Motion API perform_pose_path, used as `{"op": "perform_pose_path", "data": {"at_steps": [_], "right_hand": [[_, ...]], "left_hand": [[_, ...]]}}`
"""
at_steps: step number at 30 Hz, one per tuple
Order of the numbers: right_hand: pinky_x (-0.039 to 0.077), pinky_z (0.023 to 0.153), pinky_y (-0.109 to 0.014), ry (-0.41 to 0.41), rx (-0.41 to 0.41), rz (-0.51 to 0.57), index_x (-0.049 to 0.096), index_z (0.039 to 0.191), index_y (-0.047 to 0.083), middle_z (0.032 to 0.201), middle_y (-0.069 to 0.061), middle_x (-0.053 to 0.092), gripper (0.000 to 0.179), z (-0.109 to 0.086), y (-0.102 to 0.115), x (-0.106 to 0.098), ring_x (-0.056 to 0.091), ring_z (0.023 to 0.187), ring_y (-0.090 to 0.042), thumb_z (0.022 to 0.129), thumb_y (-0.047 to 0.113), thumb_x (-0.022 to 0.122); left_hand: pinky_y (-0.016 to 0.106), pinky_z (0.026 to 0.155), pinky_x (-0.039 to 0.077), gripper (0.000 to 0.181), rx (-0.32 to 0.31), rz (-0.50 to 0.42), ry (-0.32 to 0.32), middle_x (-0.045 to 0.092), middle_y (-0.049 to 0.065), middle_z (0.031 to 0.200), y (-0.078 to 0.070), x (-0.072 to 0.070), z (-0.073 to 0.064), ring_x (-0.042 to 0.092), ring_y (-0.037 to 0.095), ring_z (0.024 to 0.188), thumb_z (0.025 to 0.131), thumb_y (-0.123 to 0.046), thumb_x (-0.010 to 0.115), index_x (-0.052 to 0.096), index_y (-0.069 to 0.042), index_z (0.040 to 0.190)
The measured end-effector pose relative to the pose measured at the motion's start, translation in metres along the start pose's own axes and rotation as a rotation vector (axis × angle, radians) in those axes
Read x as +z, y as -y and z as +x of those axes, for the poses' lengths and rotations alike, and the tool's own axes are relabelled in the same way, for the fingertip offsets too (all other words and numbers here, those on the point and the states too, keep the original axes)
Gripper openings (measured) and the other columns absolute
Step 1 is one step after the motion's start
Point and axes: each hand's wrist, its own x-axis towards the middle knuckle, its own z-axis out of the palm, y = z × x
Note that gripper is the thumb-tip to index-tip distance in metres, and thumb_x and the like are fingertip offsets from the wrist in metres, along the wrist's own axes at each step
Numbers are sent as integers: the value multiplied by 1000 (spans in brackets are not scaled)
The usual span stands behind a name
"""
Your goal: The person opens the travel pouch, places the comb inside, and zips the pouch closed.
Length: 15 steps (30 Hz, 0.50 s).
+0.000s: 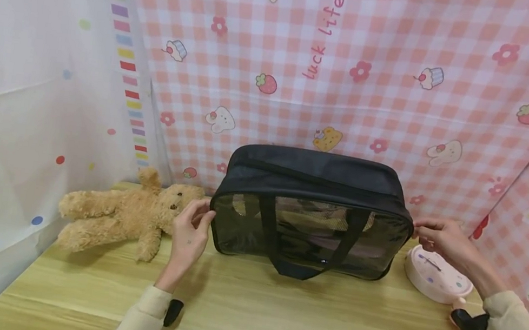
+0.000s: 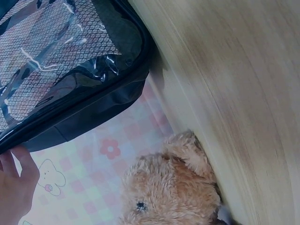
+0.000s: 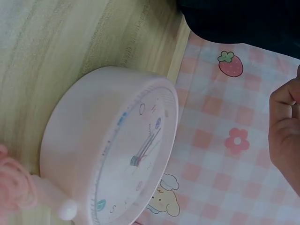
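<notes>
A black bag with a see-through front panel stands upright on the wooden table, its strap handle hanging down the front. At its left edge my left hand pinches the dark piping between thumb and fingers; the left wrist view shows fingertips on the bag's rim. My right hand pinches the opposite edge at about the same height. In the right wrist view that hand is cut off by the frame, so its contact with the bag is out of sight there. Dark mesh shows through the clear panel.
A tan teddy bear lies on its side left of the bag. Below my right hand a pale pink round clock lies face up, beside a pink ruffled item. Behind the table hangs a pink checked cloth.
</notes>
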Motion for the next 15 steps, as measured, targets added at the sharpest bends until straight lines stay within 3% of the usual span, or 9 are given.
{"op": "perform_pose_path", "data": {"at_steps": [8, 15], "right_hand": [[40, 52, -20, 20, -10, 60, 71, 89, 14, 74, 0, 59, 31, 1, -10, 2, 46, 57, -7, 96, -4, 46], [39, 52, -23, 4, 28, 43, 67, 82, 13, 69, 1, 48, 28, 4, -11, 8, 42, 57, -9, 99, 2, 47]], "left_hand": [[35, 78, 54, 15, -9, 5, 1, 64, 19, 94, 0, 0, -1, 63, 30, 88, 86, 12, 61, 64, 10, 101], [32, 81, 54, 16, -13, -7, 6, 63, 20, 95, 0, -1, -1, 63, 29, 90, 87, 12, 60, 64, 10, 102]]}}
